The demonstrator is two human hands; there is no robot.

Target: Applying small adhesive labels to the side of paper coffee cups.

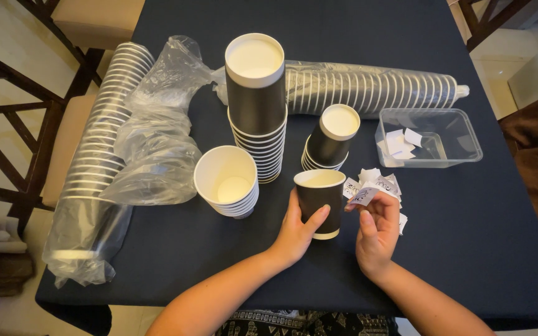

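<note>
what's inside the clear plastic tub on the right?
The clear plastic tub holds a few small white paper slips at its left end. The rest looks bare; any print on them is unreadable.

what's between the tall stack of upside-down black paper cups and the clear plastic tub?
In the head view, a shorter stack of upside-down black paper cups stands between the tall stack and the clear plastic tub; otherwise bare dark tablecloth.

Print on the small white paper slips (373,185) is too tiny to make out, and both forearms run off the bottom edge.
</note>
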